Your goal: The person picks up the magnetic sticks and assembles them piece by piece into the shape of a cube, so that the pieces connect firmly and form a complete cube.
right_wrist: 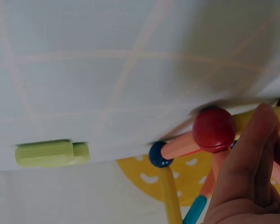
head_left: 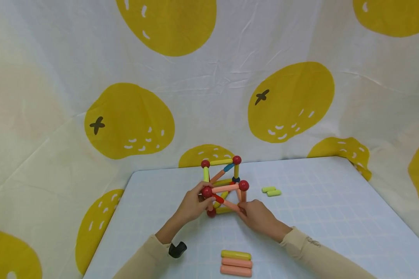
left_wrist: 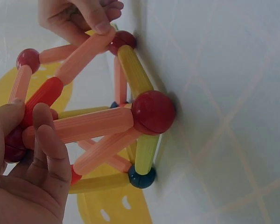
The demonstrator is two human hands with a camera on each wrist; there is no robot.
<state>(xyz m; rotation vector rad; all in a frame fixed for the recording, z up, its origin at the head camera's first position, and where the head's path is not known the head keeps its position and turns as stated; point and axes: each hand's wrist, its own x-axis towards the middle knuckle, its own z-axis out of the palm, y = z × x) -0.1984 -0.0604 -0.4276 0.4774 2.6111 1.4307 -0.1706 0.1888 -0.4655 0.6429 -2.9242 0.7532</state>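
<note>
A box-shaped frame of magnetic rods and balls stands on the table, with red balls at its upper corners. At the near upper-left corner, my left hand [head_left: 192,205] grips the frame by a red ball [head_left: 207,192] and the rod ends there. A diagonal made of a red rod [left_wrist: 44,100] and a pink rod [head_left: 231,205] slopes down from this corner. My right hand [head_left: 262,219] pinches the pink rod's lower end, close to a red ball [left_wrist: 122,42] at the frame's base. A dark blue ball [right_wrist: 160,154] joins rods at the far bottom corner.
Two short light-green rods [head_left: 274,193] lie right of the frame. Nearer the front, a yellow rod [head_left: 236,254] and two pink rods [head_left: 236,263] lie side by side. A fruit-print curtain [head_left: 209,97] hangs behind the table [head_left: 321,217].
</note>
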